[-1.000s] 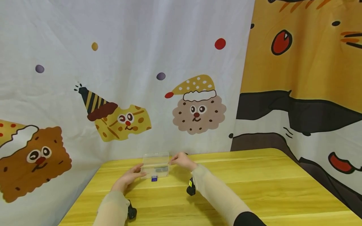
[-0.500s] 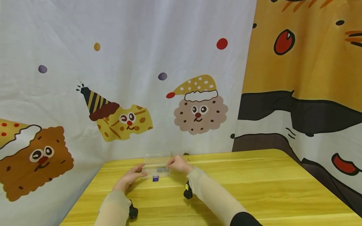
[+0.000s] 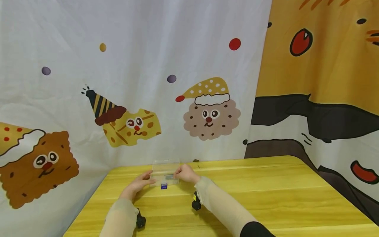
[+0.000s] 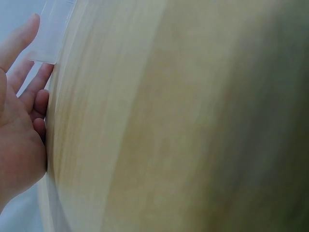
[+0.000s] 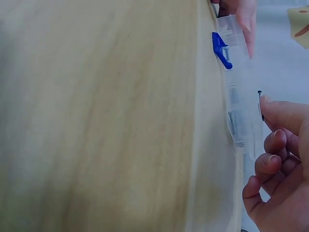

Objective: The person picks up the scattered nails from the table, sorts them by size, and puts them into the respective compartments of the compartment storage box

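Note:
A clear plastic box point(image 3: 157, 180) with its lid point(image 3: 166, 166) raised stands near the table's back edge. It has a blue latch point(image 5: 221, 50) on its front and small thin metal pieces inside. My left hand point(image 3: 139, 186) holds the box's left end, thumb at the front and fingers behind, as the left wrist view point(image 4: 21, 125) also shows. My right hand point(image 3: 187, 173) is at the box's right end. Between its thumb and index finger it pinches a small dark screw point(image 5: 259, 93), head up; the other fingers are curled. The screw is too small to make out in the head view.
The box stands on a yellow wood-grain table point(image 3: 251, 194). A thin dark piece point(image 3: 198, 166) lies on the table behind my right hand. A printed curtain point(image 3: 142, 65) hangs just past the back edge. Black wrist cameras point(image 3: 196, 201) sit under both forearms.
My right hand has moved a little left and nearer, from beside the box to over its right end. The left hand stays at the box. The whole view has shifted slightly.

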Demonstrator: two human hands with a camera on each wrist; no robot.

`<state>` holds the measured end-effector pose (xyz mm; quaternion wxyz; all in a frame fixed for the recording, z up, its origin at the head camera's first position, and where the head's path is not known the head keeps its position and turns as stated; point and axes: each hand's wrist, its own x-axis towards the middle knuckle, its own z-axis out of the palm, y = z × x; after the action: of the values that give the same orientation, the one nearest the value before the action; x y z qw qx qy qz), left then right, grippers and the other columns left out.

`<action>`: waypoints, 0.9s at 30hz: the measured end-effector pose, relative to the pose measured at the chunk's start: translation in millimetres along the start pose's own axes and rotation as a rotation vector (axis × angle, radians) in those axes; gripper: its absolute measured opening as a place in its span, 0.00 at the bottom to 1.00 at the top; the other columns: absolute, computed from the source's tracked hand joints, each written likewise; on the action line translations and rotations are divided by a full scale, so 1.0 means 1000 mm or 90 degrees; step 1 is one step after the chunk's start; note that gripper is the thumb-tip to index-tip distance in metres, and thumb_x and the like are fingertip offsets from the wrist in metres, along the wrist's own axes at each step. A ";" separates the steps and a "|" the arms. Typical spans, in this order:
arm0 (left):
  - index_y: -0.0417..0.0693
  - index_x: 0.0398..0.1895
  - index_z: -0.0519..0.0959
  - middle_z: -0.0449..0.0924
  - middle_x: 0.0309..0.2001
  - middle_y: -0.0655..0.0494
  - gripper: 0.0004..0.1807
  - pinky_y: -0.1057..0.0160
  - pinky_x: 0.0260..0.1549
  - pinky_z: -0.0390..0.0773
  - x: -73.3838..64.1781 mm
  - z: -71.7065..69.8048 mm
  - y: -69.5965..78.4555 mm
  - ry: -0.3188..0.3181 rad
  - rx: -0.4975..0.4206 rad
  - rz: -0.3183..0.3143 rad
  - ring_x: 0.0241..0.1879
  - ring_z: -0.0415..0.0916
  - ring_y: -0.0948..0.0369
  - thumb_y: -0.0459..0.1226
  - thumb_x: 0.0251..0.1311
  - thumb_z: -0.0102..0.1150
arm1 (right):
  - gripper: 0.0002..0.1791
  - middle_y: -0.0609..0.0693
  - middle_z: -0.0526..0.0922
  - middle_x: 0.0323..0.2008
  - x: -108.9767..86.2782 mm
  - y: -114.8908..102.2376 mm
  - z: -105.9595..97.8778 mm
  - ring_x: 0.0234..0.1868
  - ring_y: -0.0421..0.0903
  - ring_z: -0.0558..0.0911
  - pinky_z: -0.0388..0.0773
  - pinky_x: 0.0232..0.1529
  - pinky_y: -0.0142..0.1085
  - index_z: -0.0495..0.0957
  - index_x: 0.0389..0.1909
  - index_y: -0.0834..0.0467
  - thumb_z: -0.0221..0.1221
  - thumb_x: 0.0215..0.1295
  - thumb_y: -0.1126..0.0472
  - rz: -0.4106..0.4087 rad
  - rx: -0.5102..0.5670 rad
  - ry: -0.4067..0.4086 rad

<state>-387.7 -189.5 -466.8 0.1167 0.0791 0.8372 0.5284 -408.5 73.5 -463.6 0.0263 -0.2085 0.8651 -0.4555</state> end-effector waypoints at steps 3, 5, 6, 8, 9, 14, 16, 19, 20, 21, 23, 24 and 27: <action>0.40 0.75 0.55 0.52 0.71 0.29 0.41 0.35 0.63 0.52 0.001 0.000 0.000 -0.003 -0.002 -0.003 0.69 0.49 0.35 0.41 0.63 0.63 | 0.09 0.48 0.87 0.32 -0.001 0.000 0.000 0.13 0.37 0.59 0.58 0.18 0.30 0.86 0.24 0.63 0.63 0.62 0.66 0.001 0.004 0.002; 0.41 0.75 0.55 0.51 0.71 0.29 0.40 0.35 0.63 0.52 0.001 0.000 0.000 -0.004 -0.001 -0.004 0.70 0.49 0.36 0.41 0.64 0.62 | 0.07 0.48 0.87 0.32 -0.001 0.000 -0.001 0.14 0.37 0.60 0.59 0.18 0.30 0.87 0.26 0.61 0.64 0.62 0.66 0.007 0.002 0.002; 0.41 0.75 0.55 0.51 0.71 0.29 0.40 0.35 0.63 0.52 0.001 0.001 0.000 -0.005 0.001 -0.003 0.70 0.49 0.36 0.41 0.64 0.62 | 0.07 0.48 0.87 0.33 -0.001 0.000 -0.001 0.14 0.37 0.60 0.59 0.18 0.30 0.87 0.27 0.61 0.63 0.62 0.65 0.011 0.002 0.002; 0.41 0.75 0.55 0.51 0.71 0.30 0.40 0.35 0.63 0.52 0.002 0.001 -0.001 -0.006 0.003 0.000 0.70 0.49 0.36 0.41 0.64 0.62 | 0.07 0.48 0.87 0.33 -0.003 -0.002 -0.004 0.15 0.38 0.61 0.60 0.19 0.30 0.87 0.29 0.61 0.63 0.63 0.65 0.014 0.003 -0.002; 0.41 0.75 0.55 0.51 0.71 0.30 0.40 0.35 0.63 0.52 0.002 0.000 -0.001 -0.006 0.000 0.000 0.70 0.49 0.36 0.41 0.64 0.62 | 0.07 0.48 0.87 0.34 -0.004 -0.003 -0.005 0.16 0.37 0.64 0.62 0.20 0.30 0.87 0.30 0.61 0.63 0.63 0.65 0.017 0.001 -0.005; 0.40 0.75 0.55 0.50 0.71 0.29 0.42 0.35 0.63 0.52 0.002 -0.002 -0.002 -0.012 -0.001 0.006 0.70 0.48 0.35 0.42 0.62 0.64 | 0.08 0.51 0.87 0.36 -0.009 -0.011 -0.018 0.33 0.41 0.81 0.77 0.35 0.34 0.87 0.35 0.65 0.62 0.64 0.64 0.005 -0.008 -0.003; 0.40 0.75 0.55 0.50 0.71 0.29 0.42 0.35 0.63 0.52 0.003 -0.003 -0.002 -0.012 0.000 0.007 0.70 0.48 0.35 0.42 0.62 0.64 | 0.09 0.52 0.87 0.37 -0.010 -0.012 -0.025 0.39 0.44 0.83 0.79 0.42 0.38 0.87 0.36 0.65 0.61 0.65 0.64 -0.002 -0.010 0.004; 0.40 0.75 0.55 0.50 0.71 0.29 0.41 0.35 0.63 0.52 0.003 -0.004 -0.002 -0.012 0.002 0.007 0.70 0.48 0.35 0.42 0.63 0.63 | 0.09 0.54 0.86 0.39 -0.012 -0.013 -0.037 0.43 0.49 0.83 0.79 0.47 0.43 0.86 0.37 0.66 0.61 0.65 0.64 -0.005 0.000 0.011; 0.40 0.75 0.55 0.50 0.71 0.29 0.41 0.35 0.64 0.52 0.004 -0.005 -0.003 -0.011 0.002 0.006 0.70 0.48 0.35 0.41 0.63 0.63 | 0.09 0.54 0.86 0.39 -0.012 -0.012 -0.041 0.44 0.50 0.83 0.79 0.47 0.44 0.86 0.38 0.66 0.61 0.65 0.64 -0.002 0.005 0.013; 0.40 0.75 0.54 0.50 0.71 0.29 0.41 0.35 0.63 0.52 0.003 -0.005 -0.003 -0.013 0.003 0.006 0.70 0.48 0.35 0.41 0.63 0.62 | 0.09 0.55 0.86 0.40 -0.013 -0.010 -0.044 0.44 0.50 0.82 0.78 0.48 0.45 0.86 0.38 0.66 0.61 0.65 0.64 0.001 0.008 0.016; 0.40 0.75 0.54 0.50 0.71 0.28 0.41 0.35 0.63 0.52 0.004 -0.005 -0.003 -0.016 0.004 0.006 0.70 0.48 0.35 0.42 0.63 0.63 | 0.10 0.55 0.85 0.41 -0.015 -0.008 -0.051 0.45 0.51 0.82 0.78 0.49 0.46 0.86 0.39 0.67 0.61 0.65 0.64 0.011 0.011 0.017; 0.40 0.75 0.54 0.50 0.71 0.28 0.42 0.35 0.63 0.52 0.004 -0.005 -0.004 -0.016 0.002 0.006 0.69 0.48 0.35 0.42 0.63 0.63 | 0.10 0.55 0.85 0.41 -0.016 -0.005 -0.055 0.45 0.50 0.82 0.78 0.49 0.46 0.85 0.39 0.67 0.61 0.66 0.63 0.013 0.013 0.017; 0.39 0.75 0.54 0.50 0.71 0.27 0.43 0.34 0.63 0.52 0.004 -0.003 -0.003 -0.018 0.005 0.008 0.69 0.48 0.34 0.42 0.62 0.64 | 0.12 0.56 0.85 0.41 -0.021 0.000 -0.064 0.44 0.53 0.82 0.77 0.49 0.47 0.85 0.39 0.70 0.60 0.66 0.63 0.018 0.018 0.016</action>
<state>-392.2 -192.2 -469.1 0.1250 0.0927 0.8369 0.5248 -404.5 130.9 -429.3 0.0252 -0.1902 0.8618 -0.4696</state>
